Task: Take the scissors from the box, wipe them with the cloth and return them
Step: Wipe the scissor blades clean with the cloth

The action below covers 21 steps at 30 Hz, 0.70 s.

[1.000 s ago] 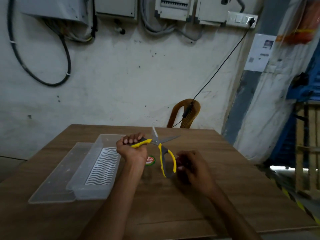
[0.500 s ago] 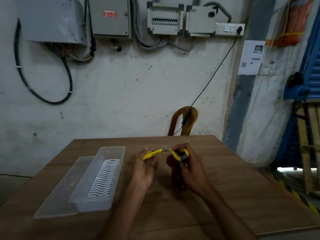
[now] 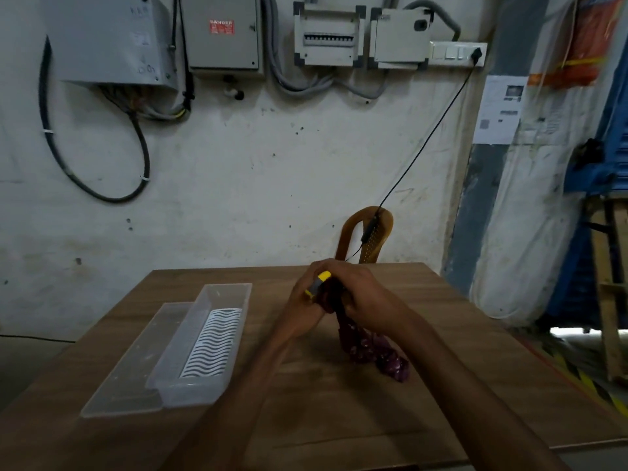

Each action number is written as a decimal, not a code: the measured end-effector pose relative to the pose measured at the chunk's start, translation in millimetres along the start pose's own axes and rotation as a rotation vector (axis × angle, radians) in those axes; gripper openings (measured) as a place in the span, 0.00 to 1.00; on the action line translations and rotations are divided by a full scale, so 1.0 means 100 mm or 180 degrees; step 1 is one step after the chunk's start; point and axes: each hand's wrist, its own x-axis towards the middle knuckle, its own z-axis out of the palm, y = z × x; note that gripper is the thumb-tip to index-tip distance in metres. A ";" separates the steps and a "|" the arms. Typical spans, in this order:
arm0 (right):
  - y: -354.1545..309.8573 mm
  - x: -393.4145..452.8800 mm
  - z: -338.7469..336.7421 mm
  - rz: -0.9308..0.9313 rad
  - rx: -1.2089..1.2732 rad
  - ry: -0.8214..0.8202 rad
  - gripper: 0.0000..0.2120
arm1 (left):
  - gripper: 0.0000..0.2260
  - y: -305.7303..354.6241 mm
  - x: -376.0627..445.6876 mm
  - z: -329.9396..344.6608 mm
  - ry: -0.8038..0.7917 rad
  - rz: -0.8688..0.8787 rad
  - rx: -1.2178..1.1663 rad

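Where the two hands meet just above the middle of the frame, the left hand [image 3: 306,297] is curled round the yellow-and-grey handle of the scissors [image 3: 317,283], of which only a short piece shows between the fingers; the blades are hidden. The right hand [image 3: 360,294] lies against it from the right, its fingers closed over the upper end of the dark red cloth [image 3: 370,348], which is bunched round the scissors where the hands touch. From that grip the cloth hangs down and to the right, its lower folds resting in a heap on the wooden table [image 3: 339,419] right of centre. Both forearms run down to the bottom edge of the frame. To the left of the hands, well apart from them, stands the clear plastic box [image 3: 204,338], long and narrow, with a wavy black-and-white liner on its floor. Its flat lid [image 3: 136,365] lies on the table along the box's left side, touching it. Beyond the table's far edge, right behind the hands, the back of a brown chair [image 3: 370,236] rises. Grey electrical cabinets [image 3: 221,32] hang on the white wall along the top.
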 end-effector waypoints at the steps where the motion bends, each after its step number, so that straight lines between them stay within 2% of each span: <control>1: -0.01 0.03 -0.01 0.0010 -0.0018 0.0007 0.29 | 0.12 -0.04 0.03 0.04 0.0119 -0.0079 -0.0200; 4: -0.06 0.07 0.05 0.0028 0.0282 0.0228 0.37 | 0.10 -0.09 0.03 0.18 0.0662 -0.0701 -0.1135; 6: -0.07 0.07 0.13 0.0130 0.0603 0.0607 0.33 | 0.10 -0.11 0.02 0.25 0.0821 -0.0896 -0.2175; 9: -0.11 0.07 0.26 0.0358 0.0968 0.1321 0.24 | 0.15 -0.04 -0.01 0.20 0.0679 -0.0626 -0.3508; 11: -0.12 0.03 0.32 0.0516 0.1182 0.1650 0.20 | 0.11 0.00 -0.01 0.14 0.0662 -0.0675 -0.4174; 13: -0.09 -0.06 0.36 0.0690 0.1498 0.1828 0.17 | 0.09 -0.06 0.03 0.06 0.0812 -0.0899 -0.4342; 17: 0.14 -0.26 0.41 0.1167 0.1799 0.2078 0.12 | 0.09 -0.27 0.11 -0.08 0.1334 -0.1143 -0.3889; 21: 0.34 -0.42 0.51 0.1889 0.2170 0.2202 0.12 | 0.08 -0.31 0.14 -0.16 0.1522 -0.1000 -0.3848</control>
